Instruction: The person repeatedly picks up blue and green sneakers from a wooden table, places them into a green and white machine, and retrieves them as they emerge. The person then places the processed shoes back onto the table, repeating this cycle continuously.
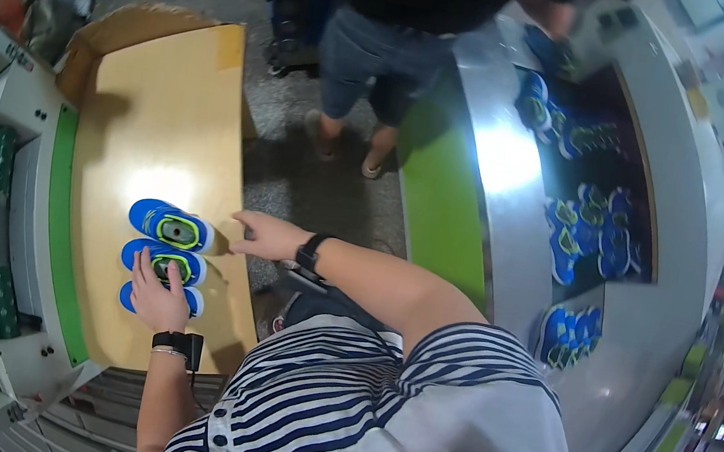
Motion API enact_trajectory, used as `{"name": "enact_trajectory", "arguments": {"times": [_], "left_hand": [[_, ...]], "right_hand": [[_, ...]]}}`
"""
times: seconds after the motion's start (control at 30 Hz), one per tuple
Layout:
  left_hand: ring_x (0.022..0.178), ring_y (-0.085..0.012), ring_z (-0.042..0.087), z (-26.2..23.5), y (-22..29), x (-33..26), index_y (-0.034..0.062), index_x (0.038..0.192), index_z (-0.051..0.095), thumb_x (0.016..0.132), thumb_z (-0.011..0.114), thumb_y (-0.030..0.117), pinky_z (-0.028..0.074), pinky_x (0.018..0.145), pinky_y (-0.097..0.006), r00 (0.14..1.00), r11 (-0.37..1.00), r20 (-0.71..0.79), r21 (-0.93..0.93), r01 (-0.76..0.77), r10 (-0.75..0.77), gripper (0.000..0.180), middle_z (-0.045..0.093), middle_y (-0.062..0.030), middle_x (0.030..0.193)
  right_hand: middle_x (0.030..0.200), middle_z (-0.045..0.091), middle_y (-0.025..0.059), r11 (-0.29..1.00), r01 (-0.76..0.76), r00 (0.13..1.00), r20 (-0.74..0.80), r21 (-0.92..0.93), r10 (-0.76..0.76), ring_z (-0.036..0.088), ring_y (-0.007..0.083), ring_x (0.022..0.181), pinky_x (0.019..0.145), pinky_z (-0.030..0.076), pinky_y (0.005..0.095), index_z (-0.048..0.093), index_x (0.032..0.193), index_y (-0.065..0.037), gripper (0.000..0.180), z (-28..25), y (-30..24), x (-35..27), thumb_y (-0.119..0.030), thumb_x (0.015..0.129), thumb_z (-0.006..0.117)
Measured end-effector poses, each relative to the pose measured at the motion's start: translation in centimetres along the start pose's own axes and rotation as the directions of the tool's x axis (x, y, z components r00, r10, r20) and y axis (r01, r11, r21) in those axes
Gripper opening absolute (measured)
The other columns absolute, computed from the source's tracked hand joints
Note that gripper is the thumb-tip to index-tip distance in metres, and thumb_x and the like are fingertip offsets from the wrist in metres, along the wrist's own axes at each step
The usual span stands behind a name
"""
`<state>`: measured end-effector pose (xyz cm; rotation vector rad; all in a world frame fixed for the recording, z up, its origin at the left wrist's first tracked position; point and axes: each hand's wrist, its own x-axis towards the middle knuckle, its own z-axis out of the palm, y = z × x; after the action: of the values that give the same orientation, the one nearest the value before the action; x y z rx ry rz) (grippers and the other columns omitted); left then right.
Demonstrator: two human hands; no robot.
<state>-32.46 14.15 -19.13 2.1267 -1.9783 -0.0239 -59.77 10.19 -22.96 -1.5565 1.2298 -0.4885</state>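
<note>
Three blue sneakers (151, 222) with white soles and lime-green linings lie side by side on a wooden table (140, 110), toes to the left. My left hand (159, 295) rests over the middle sneaker (188, 267) and the nearest sneaker (129, 295), its fingers stretched out and apart. It partly hides both shoes. My right hand (273, 238) is at the table's right edge, just right of the heel of the farthest sneaker. Its thumb and forefinger are apart, with nothing visible between them. Each wrist wears a black band.
A machine with green rollers (0, 162) borders the table on the left; cardboard (84, 46) lines its far end. To the right runs a metal-topped conveyor (493, 143) carrying several blue sneakers (562, 242). Another person (378, 55) stands ahead, between table and conveyor.
</note>
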Motion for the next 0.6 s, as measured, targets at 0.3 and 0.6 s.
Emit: {"name": "enact_trajectory", "arguments": {"times": [0.3,0.6], "left_hand": [[0.128,-0.0361,0.056,1.4,-1.2,0.1,0.0096,0.145,0.051,0.102,0.05,0.049,0.046,0.102,-0.049,1.0,0.999,-0.027,-0.037,0.006,-0.007,0.059,0.055,-0.0135,0.146],[0.125,-0.0379,0.058,1.1,-1.3,0.0,0.0114,0.146,0.048,0.103,0.044,0.054,0.049,0.096,-0.053,1.0,1.0,-0.005,-0.012,0.019,-0.019,0.061,0.055,-0.013,0.145]], "right_hand": [[0.107,0.071,0.0252,0.767,-0.624,0.744,-0.41,-0.146,0.527,0.068,0.0409,0.104,0.09,0.054,0.0494,0.072,0.105,-0.001,0.036,1.7,14.8,-23.9,-0.028,0.081,0.066],[0.114,0.071,0.0256,0.49,-0.829,0.531,-0.104,-0.269,0.841,0.068,0.0395,0.108,0.092,0.055,0.0472,0.077,0.102,0.001,0.037,8.4,19.3,-39.4,-0.026,0.083,0.06]]}}
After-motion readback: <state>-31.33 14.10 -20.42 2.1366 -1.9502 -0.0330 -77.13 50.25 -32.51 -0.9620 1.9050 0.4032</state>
